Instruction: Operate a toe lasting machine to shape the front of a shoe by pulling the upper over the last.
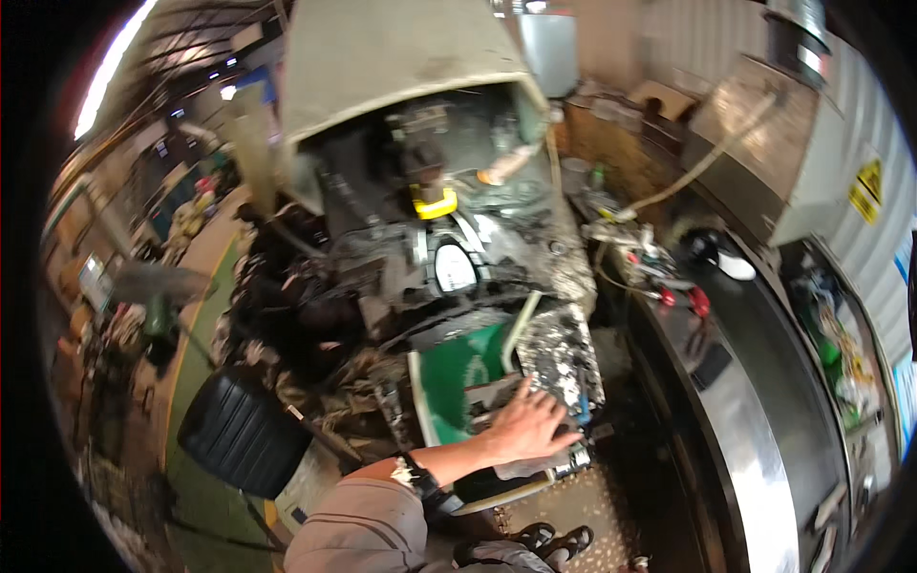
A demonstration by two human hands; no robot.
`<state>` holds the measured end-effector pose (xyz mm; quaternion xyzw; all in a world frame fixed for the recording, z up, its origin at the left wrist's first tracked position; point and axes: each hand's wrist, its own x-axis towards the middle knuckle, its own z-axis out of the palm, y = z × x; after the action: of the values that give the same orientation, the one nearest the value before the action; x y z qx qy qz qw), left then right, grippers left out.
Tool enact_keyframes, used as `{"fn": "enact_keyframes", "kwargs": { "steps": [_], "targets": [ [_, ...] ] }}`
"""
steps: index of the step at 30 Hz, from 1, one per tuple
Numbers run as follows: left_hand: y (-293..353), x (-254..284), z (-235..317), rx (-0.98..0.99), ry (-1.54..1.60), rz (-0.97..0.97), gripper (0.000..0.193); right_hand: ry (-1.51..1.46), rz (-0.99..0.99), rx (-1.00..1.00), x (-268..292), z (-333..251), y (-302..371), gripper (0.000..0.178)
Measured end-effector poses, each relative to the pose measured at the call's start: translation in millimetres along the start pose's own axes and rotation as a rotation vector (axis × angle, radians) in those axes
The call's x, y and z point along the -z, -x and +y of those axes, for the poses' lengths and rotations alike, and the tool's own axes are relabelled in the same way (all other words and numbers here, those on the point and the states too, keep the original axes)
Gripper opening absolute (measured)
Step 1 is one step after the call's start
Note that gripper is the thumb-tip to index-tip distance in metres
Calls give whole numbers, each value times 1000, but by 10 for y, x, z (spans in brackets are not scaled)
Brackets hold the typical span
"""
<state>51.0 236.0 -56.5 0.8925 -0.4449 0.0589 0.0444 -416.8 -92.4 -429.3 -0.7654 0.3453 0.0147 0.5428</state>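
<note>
My left hand reaches in from the lower left, with a dark band at its wrist. Its fingers are spread, palm down, over a flat greyish piece partly hidden beneath it. Whether the fingers grip that piece at its edge is hard to see. Under and beside the hand lies a green surface with a pale rim. Just right of it is a dirty, white-speckled ledge. My right hand does not show.
Ahead stands a grimy machine under a pale hood, with a yellow part and a bright oval. A black padded chair is at left. Red-handled tools lie by a metal-edged dark bench at right.
</note>
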Motion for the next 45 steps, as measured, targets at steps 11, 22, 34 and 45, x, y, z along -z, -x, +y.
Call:
{"fn": "enact_keyframes", "kwargs": {
  "steps": [11, 22, 34, 45],
  "targets": [
    [100, 37, 60, 124, 79, -69, 79, 292, -540, -89, 179, -562, -702, 56],
    [189, -132, 169, 88, 248, 722, 29, 510, -734, -44, 1426, -1082, -1554, 56],
    [2255, 1601, -1281, 1692, 90, 449, 97, 573, -806, 84, 1642, -2154, -2657, 55],
    [2241, 1955, -1595, 1691, 280, 469, 101, 522, -885, 52, 808, -2479, -2536, 55]
  ]
}}
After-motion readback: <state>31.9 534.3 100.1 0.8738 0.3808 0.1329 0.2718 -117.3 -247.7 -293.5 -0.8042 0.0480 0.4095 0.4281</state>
